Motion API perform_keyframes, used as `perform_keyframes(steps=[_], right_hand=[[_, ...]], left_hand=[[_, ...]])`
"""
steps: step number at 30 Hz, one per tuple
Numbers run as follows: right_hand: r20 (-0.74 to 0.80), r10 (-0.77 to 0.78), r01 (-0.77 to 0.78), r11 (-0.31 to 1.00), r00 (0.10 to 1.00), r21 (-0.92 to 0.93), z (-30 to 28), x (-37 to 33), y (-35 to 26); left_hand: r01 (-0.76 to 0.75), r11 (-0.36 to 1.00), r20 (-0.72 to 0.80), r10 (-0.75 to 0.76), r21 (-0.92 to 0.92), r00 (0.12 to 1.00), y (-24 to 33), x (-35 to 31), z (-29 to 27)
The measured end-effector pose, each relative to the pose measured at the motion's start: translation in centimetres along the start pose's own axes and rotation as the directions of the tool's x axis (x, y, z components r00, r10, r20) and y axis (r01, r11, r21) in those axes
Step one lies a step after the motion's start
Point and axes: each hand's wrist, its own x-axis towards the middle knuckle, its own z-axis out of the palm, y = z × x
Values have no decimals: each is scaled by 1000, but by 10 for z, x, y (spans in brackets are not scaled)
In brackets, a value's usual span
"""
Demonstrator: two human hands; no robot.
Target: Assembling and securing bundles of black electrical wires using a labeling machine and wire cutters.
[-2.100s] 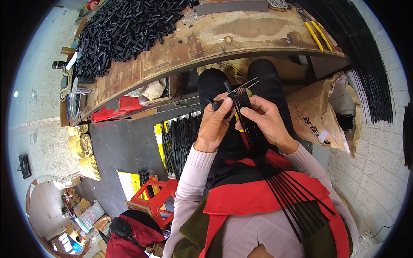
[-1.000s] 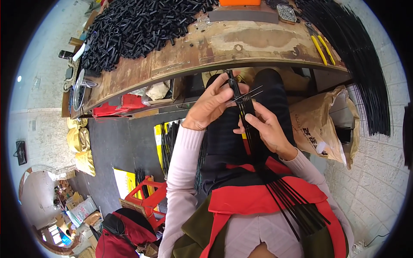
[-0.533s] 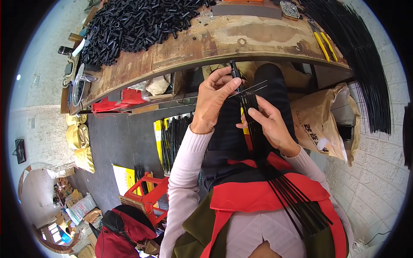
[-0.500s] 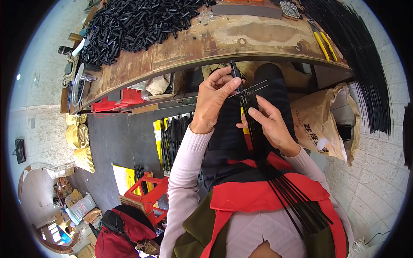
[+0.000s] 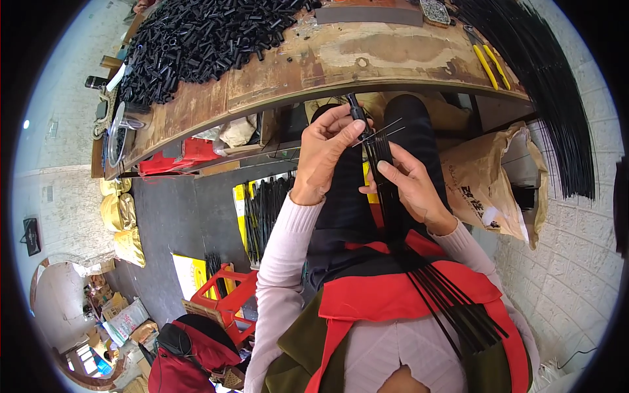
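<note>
Between the thumb and fingers of my left hand (image 5: 322, 147) is a black plastic tube piece (image 5: 356, 110), its narrow end pointing up toward the table. Just below it, a bundle of black umbrella ribs (image 5: 452, 295) runs down across my lap and fans out over the red apron (image 5: 367, 295). My right hand (image 5: 414, 187) is closed around the upper part of this bundle, thumb on top. A few thin wire-like rods (image 5: 391, 127) stick out sideways where the tube meets the ribs. The exact joint there is partly hidden by my left fingers.
Ahead is a worn wooden table (image 5: 262, 78) with a heap of black tube pieces (image 5: 203, 42), yellow-handled pliers (image 5: 488, 65) and a tray of small parts (image 5: 434, 11). More long black rods (image 5: 557, 105) hang at the right. A brown paper sack (image 5: 485, 183) and a red stool (image 5: 226, 295) stand nearby.
Both hands keep nearly the same hold and place. The thin rods beside the tube have tilted a little upward, and the view has shifted slightly.
</note>
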Motion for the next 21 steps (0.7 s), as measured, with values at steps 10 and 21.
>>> perform_keyframes(steps=[10,21], right_hand=[[34,18,-17,999,999,-30,-2,2,0],[35,11,-10,999,999,-44,4,3,0]], left_hand=[[-61,988,-167,84,139,982,4,-16,10],[-119,972,-131,147,203,980,11,-35,11]])
